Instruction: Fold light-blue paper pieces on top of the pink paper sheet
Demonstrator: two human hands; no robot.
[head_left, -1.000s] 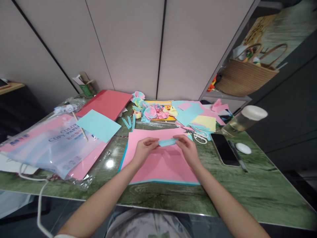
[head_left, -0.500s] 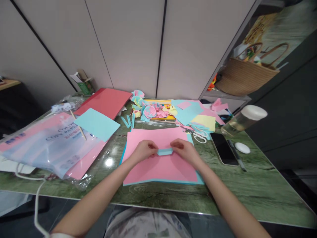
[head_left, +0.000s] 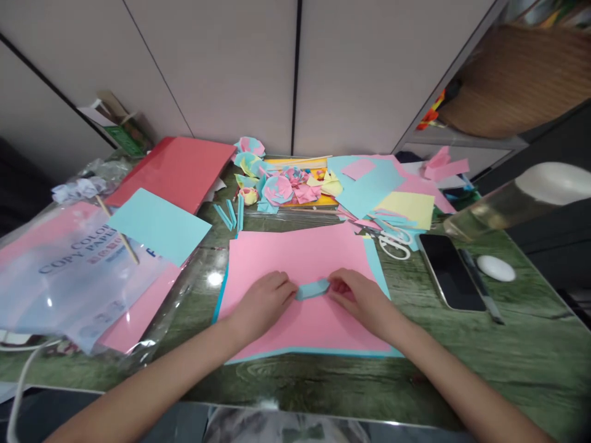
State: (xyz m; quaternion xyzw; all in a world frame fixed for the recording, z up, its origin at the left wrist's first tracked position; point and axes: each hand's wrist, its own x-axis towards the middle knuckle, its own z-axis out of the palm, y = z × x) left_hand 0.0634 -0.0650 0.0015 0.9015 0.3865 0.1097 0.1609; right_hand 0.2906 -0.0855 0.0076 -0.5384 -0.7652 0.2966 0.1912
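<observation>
A short folded strip of light blue paper (head_left: 313, 290) stretches between my two hands, just over a pink sheet (head_left: 295, 252). My left hand (head_left: 272, 298) pinches its left end with closed fingers. At its right end my right hand (head_left: 357, 295) grips with thumb and fingertips. Under the pink sheet, blue sheets show along the edges. Several narrow blue folded strips (head_left: 229, 215) lie beyond the sheet's far left corner. White-handled scissors (head_left: 395, 243) rest past its far right corner, partly among paper scraps.
Paper flowers (head_left: 277, 189) sit at the back beside cut sheets (head_left: 367, 184). On the right are a phone (head_left: 451, 271), a grey pen-like tool (head_left: 481, 286), a white oval object (head_left: 496, 268) and a bottle (head_left: 498, 206). A plastic paper pack (head_left: 92, 264) and red folder (head_left: 178, 169) occupy the left.
The camera view has shifted closer and lower. Both hands still hold the blue strip, which has turned slightly, its right end now higher than its left.
</observation>
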